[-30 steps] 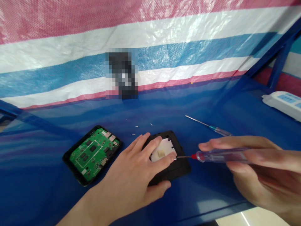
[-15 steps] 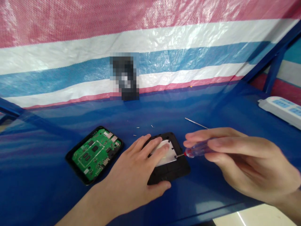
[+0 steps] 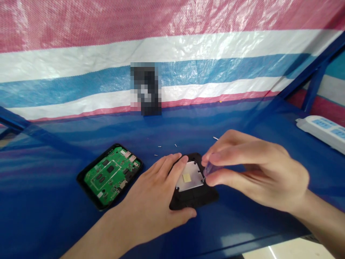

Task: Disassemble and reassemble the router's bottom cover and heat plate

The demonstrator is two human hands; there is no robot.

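A black device shell (image 3: 194,196) with a silver metal plate (image 3: 190,176) and a small yellow pad lies on the blue table (image 3: 81,223). My left hand (image 3: 153,203) grips the shell, fingers on top and thumb against its front edge. My right hand (image 3: 253,171) pinches a clear-handled screwdriver (image 3: 208,168), its tip at the plate's right edge; most of the tool is hidden by the fingers. To the left lies the other black half with a green circuit board (image 3: 111,174).
Three tiny screws (image 3: 167,146) lie on the table behind the shell. The tip of a second screwdriver (image 3: 215,138) pokes out behind my right hand. A white power strip (image 3: 320,131) sits at the right. A striped tarpaulin (image 3: 172,54) forms the back wall.
My right hand has moved left over the shell, its fingers sliding down the screwdriver until they cover it. My left hand lifted its fingers off the plate, exposing the yellow pad.
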